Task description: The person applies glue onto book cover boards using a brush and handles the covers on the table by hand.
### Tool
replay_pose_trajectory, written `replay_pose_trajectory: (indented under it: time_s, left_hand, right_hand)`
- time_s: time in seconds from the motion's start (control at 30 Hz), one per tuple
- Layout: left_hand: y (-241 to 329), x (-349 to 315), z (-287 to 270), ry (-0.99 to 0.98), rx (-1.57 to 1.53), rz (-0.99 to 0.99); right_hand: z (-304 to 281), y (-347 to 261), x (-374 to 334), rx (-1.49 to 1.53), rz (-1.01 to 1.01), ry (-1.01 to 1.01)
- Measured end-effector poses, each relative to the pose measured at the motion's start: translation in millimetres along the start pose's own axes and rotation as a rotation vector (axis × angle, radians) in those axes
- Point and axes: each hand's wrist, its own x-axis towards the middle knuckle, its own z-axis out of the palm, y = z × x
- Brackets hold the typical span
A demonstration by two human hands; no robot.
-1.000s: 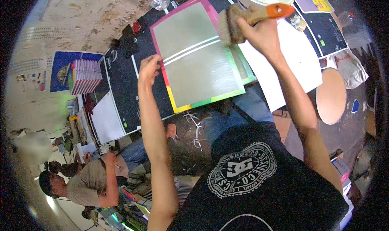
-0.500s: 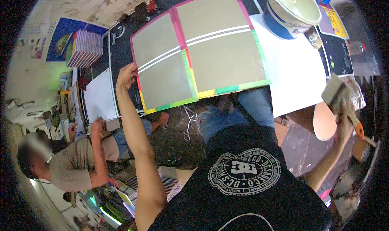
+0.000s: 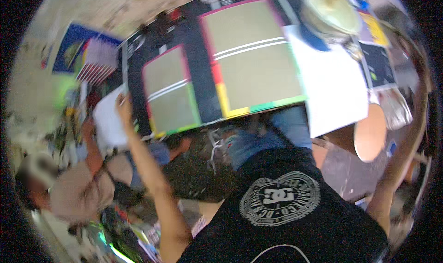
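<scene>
A workshop, as far as the blur shows: colour-edged panels [image 3: 254,74] and a bucket [image 3: 311,21] share a black worktable [image 3: 201,88].

A black table [image 3: 200,85] carries a left board [image 3: 173,110] and a right board [image 3: 256,81], both flat, with coloured borders, two white stripes and bare black between them. A large white sheet [image 3: 334,88] lies just beside the right board, reaching past the table's near edge. A bucket [image 3: 327,14] stands by the sheet's far end.
</scene>
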Motion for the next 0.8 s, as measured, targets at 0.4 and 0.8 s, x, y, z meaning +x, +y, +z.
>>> replay_pose_trajectory:
  time_s: [0.4,0.8]
  left_hand:
    - [-80.2,-148.7,-84.6,-0.193,-0.012,-0.138]
    - [113.8,-71.3,75.5,-0.957,0.896,0.872]
  right_hand:
    - [166.4,-5.9,78.3,0.033,-0.094,-0.571]
    - [195.1,-4.2,112.0,0.072,-0.100,-0.681]
